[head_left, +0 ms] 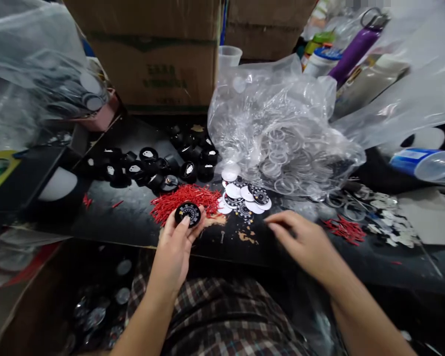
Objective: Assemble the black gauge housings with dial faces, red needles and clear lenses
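My left hand (178, 240) grips a round black gauge (188, 214) with a printed dial, its thumb lying on the dial face. Behind that hand spreads a heap of thin red pointers (191, 195). Above the bench, to the right, my right hand (298, 240) has its thumb and forefinger drawn together; whatever may be between the tips is too small to make out. Nearest to those fingertips lies a loose pile of dial discs (257, 205), some with black printed faces up, others white.
Several black gauge housings (148, 154) sit at the back left. A clear plastic bag (282, 148) of transparent rings lies behind the discs. More red pointers (344, 230) and small white parts (393, 222) are at right. A cardboard box (152, 59) and purple bottle (359, 52) stand behind.
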Tool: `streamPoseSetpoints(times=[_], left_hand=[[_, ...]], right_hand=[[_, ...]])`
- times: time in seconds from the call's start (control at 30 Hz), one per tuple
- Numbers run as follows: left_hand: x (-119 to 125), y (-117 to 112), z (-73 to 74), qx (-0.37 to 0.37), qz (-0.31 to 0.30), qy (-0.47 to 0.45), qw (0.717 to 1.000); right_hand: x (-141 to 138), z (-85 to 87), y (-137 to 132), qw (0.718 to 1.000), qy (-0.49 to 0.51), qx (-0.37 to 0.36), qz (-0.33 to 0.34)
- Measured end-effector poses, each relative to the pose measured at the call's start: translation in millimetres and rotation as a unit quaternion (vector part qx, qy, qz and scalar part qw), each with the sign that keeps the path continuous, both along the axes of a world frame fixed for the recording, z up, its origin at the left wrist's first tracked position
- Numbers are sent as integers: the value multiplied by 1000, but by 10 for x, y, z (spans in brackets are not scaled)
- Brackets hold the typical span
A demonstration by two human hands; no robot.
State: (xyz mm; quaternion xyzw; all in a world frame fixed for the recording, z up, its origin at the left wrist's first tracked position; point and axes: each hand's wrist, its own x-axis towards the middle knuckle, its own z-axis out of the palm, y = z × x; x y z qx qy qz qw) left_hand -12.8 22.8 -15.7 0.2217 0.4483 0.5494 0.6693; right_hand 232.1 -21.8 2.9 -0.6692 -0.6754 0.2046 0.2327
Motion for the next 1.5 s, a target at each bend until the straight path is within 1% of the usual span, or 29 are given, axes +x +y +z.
streamPoseSetpoints(times=[0.03, 0.07, 0.13, 0.2, 0.27, 0.37, 0.47, 0.53, 0.63, 0.7, 0.8, 0.87, 0.93, 1.0, 1.07, 1.17, 1.27, 1.4, 1.5], left_hand=[[-25, -37, 0, -7, -3, 4, 1000], [-47, -72, 3, -14, -7, 8, 1000], [-71, -131, 14, -29, -13, 11, 999], [-74, -167, 22, -42, -14, 10, 999], [-66, -181, 22, -51, -14, 5, 999], [-56, -185, 10, -53, -18, -8, 998], [-36, -200, 3, -58, -11, -20, 998], [-3, -212, 2, -60, -8, -30, 998], [59, -204, 2, -63, -5, -60, 996], [81, -181, 6, -66, 1, -89, 994], [65, -147, 26, -59, 0, -119, 991], [38, -129, 43, -58, -6, -123, 991], [22, -108, 53, -56, 3, -112, 992], [36, -87, 49, -50, 14, -91, 994], [79, -75, 28, -43, -2, -68, 997], [152, -94, -15, -16, -49, -31, 998], [180, -138, -30, 21, -64, 14, 998], [150, -171, 27, 49, -76, 51, 995], [125, -167, 95, 52, -72, 66, 994]], right_hand=[[-210, 18, 99, 999, 5, -10, 47], [-397, 30, 202, 997, -5, -15, 78], [-674, 34, 393, 989, -71, -21, 127], [-825, 20, 538, 980, -135, -26, 147], [-893, 7, 633, 973, -169, -30, 151], [-930, 11, 706, 968, -190, -33, 159], [-949, 36, 718, 967, -191, -42, 161], [-957, 50, 697, 971, -163, -56, 163], [-966, 48, 642, 983, -72, -67, 152], [-964, 32, 605, 988, -32, -47, 143], [-940, 16, 561, 988, -37, 3, 150], [-918, 34, 536, 987, -33, 24, 152], [-905, 77, 509, 989, 7, 23, 149], [-911, 131, 480, 987, 71, 6, 143], [-933, 176, 457, 984, 112, -8, 140], [-969, 211, 442, 986, 97, 3, 135], [-972, 226, 442, 989, 76, 11, 130], [-944, 260, 433, 989, 75, 4, 126], [-938, 294, 415, 988, 82, 3, 128]])
